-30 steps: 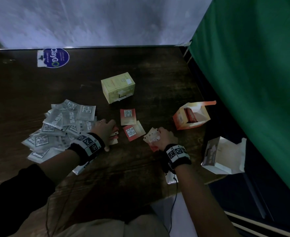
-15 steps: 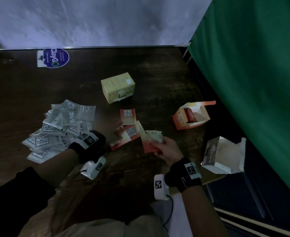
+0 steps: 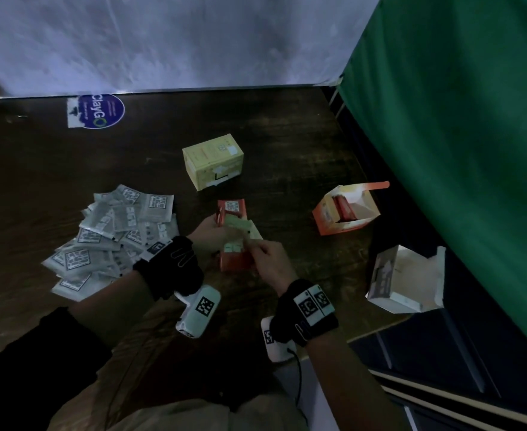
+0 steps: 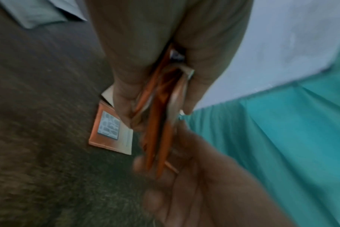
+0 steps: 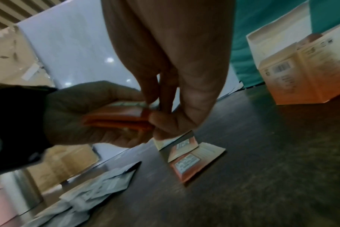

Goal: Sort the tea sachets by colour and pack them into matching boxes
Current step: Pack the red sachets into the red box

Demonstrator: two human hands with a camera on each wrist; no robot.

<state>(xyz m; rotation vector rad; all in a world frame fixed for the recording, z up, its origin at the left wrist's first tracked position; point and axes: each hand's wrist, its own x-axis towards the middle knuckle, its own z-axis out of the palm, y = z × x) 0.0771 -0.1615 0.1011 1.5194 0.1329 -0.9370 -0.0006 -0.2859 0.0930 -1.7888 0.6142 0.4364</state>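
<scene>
Both hands grip one stack of orange sachets: left hand clasping from the left, right hand pinching its near edge. The open orange box stands ahead-right, nearer the right hand.

Boxes: three on the bench — one yellow box at 12 o'clock, closed; one orange box at 2 o'clock, open; one white box at 4 o'clock, open. Grey sachets at 9 o'clock: overlapping heap, count not determinable. Orange sachets: several held, at least one lying loose.
</scene>
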